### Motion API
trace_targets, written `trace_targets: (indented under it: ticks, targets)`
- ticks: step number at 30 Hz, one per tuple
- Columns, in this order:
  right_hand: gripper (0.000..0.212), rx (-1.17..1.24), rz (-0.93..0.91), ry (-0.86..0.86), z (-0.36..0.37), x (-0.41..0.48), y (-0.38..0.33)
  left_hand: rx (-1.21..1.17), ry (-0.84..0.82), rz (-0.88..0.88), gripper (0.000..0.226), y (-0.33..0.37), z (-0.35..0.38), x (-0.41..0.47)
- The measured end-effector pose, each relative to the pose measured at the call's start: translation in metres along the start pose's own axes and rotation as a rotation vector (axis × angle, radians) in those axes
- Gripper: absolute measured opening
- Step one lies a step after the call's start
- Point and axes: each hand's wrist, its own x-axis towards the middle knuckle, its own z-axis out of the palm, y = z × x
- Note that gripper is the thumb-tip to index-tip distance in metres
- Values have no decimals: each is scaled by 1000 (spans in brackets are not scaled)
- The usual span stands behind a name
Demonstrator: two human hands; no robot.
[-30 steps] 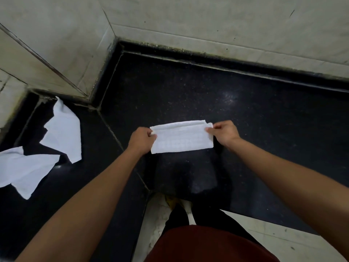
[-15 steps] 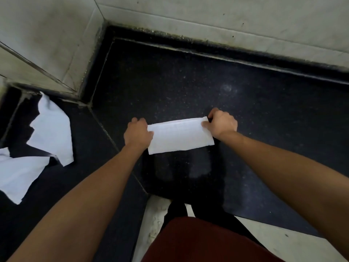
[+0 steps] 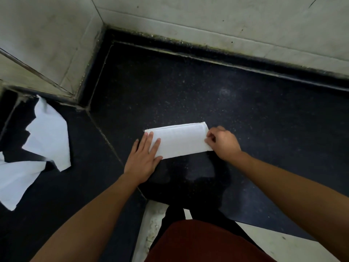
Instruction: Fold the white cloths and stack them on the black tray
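While left hand (image 3: 142, 160) flattens folded cloth (image 3: 179, 141) | right hand (image 3: 222, 142) seemingly pinches edge

Folded cloth (image 3: 179, 141) on counter (image 3: 245, 114), two loose cloths (image 3: 47, 137) left, perhaps overlapping

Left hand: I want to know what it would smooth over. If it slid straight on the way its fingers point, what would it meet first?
The left hand already overlaps the folded cloth; beyond that, bare black counter, then probably the wall.

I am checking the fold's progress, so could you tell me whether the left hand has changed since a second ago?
Yes. The left hand has opened from gripping the cloth's left end and now lies flat on it, beside the counter seam.
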Motion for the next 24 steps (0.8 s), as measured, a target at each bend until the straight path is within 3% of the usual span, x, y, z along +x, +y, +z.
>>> trace_targets:
  ticks: [5, 9, 13, 17, 20, 24]
  targets:
    - [47, 0, 216, 55, -2, 1, -13, -3, -27, 5, 68, 0, -2, 2]
    - [47, -6, 413, -40, -5, 10, -39, -28, -17, 3, 64, 0, -8, 2]
    - [36, 271, 569, -113, -11, 15, -47, -42, -41, 16, 65, 3, -13, 3]
    - [36, 647, 639, -79, -14, 15, -49, -58, -48, 27, 64, 1, -22, 3]
    - [12, 850, 626, -82, -22, 10, -61, -148, 40, -31, 55, -10, -27, -6]
    - [20, 1038, 581, -43, -25, 4, -79, -219, 114, -156, 47, -29, -34, -21]
